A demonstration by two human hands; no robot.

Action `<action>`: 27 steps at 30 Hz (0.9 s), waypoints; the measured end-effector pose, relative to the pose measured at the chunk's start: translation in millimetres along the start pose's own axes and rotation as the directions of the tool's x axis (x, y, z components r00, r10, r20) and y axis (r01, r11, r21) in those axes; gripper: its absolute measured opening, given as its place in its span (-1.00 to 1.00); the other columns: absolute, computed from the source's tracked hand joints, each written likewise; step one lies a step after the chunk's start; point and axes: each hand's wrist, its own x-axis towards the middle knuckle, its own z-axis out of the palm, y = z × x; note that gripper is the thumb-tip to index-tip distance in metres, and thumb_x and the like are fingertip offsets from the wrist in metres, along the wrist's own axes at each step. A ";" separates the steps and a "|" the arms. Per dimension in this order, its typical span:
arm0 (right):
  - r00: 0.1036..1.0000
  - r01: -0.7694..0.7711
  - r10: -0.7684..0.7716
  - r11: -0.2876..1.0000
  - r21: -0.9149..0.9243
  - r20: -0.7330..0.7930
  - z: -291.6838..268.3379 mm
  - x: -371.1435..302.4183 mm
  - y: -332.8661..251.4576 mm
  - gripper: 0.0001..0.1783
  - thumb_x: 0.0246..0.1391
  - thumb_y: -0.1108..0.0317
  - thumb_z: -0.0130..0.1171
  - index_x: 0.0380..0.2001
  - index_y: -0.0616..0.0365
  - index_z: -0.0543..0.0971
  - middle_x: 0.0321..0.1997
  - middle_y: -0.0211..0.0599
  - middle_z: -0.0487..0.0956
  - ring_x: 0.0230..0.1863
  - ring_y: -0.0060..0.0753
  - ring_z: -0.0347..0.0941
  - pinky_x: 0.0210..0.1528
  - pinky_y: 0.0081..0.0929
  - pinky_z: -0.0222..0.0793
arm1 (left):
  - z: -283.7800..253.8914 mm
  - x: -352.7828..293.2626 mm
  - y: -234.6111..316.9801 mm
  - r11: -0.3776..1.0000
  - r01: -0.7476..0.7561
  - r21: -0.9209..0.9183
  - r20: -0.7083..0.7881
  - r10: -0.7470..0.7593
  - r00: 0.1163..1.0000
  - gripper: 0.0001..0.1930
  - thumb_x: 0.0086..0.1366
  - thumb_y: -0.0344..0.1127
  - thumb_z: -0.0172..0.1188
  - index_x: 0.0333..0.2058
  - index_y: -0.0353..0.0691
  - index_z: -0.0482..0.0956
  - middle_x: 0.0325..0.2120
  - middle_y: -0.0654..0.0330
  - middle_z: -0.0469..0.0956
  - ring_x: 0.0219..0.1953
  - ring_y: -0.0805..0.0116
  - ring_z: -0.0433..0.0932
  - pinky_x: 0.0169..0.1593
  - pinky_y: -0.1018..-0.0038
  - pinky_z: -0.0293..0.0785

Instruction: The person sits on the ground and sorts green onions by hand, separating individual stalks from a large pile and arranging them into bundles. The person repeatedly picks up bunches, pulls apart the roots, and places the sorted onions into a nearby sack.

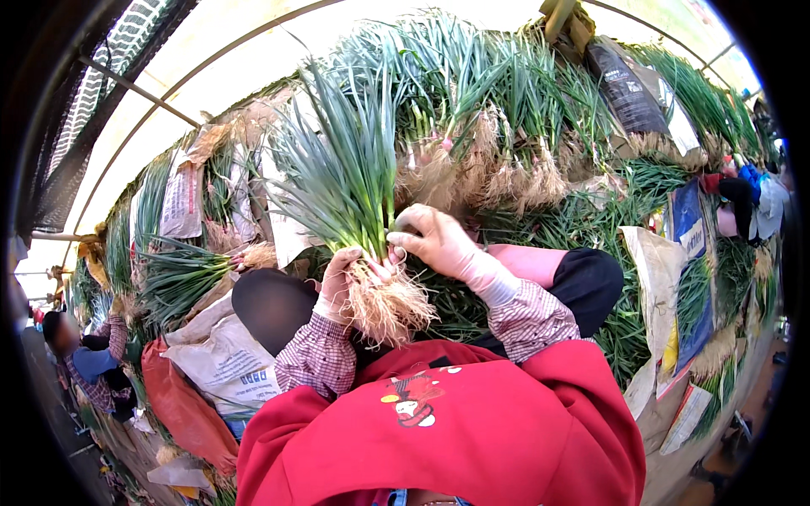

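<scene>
A bunch of spring onions (350, 181) stands tilted over my lap, green leaves pointing away and pale, tangled roots (390, 305) toward me. My left hand (336, 282) is wrapped round its base from the left, just above the roots. From the right, my right hand (440, 244) closes thumb and forefinger in a pinch on the stems at the bunch's right edge. Whether it grips a single stem or leaf is too small to tell. Beyond the bunch lie more spring onions (447, 84), their roots turned toward me.
Loose green leaves (582, 320) cover the ground at my right. A smaller bunch (190, 282) lies at the left, near a white sack (232, 358) and a red sack (181, 405). A dark sack (624, 88) rests at the far right. Another person (89, 354) works at the left edge.
</scene>
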 end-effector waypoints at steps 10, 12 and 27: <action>0.886 -0.167 0.195 0.981 0.102 -0.422 -46.4 35.2 53.5 -0.81 0.18 0.28 0.05 -0.24 0.12 0.56 -0.36 -0.27 0.54 -0.36 -0.43 0.46 -0.22 -0.41 0.42 | 23.3 -17.7 7.4 0.966 -0.236 0.102 0.043 0.232 0.972 -0.24 0.14 -0.15 0.12 0.23 -0.45 0.10 -0.07 -0.03 0.44 -0.11 0.23 0.50 0.03 0.26 0.47; 0.867 0.066 -0.355 0.776 -0.627 -0.349 -95.5 61.0 120.4 -0.73 0.24 0.22 -0.02 -0.15 0.06 0.59 -0.35 -0.21 0.60 -0.50 -0.50 0.47 -0.35 -0.45 0.43 | 22.8 -21.5 9.4 0.924 -0.310 0.225 0.132 0.286 0.949 -0.14 0.08 -0.12 0.17 0.27 -0.45 0.01 -0.09 0.03 0.39 -0.13 0.26 0.44 0.03 0.26 0.43; 0.980 -0.185 0.134 0.876 -0.446 -0.144 -5.0 40.1 29.4 -0.61 0.12 0.03 0.10 -0.38 0.20 0.59 -0.52 0.03 0.57 -0.41 0.05 0.54 -0.33 -0.13 0.42 | -19.9 39.2 11.1 0.969 0.109 0.222 -0.224 -0.058 0.973 -0.67 0.14 -0.36 0.14 -0.12 -0.35 0.49 -0.22 -0.04 0.58 -0.27 0.21 0.61 -0.13 0.31 0.57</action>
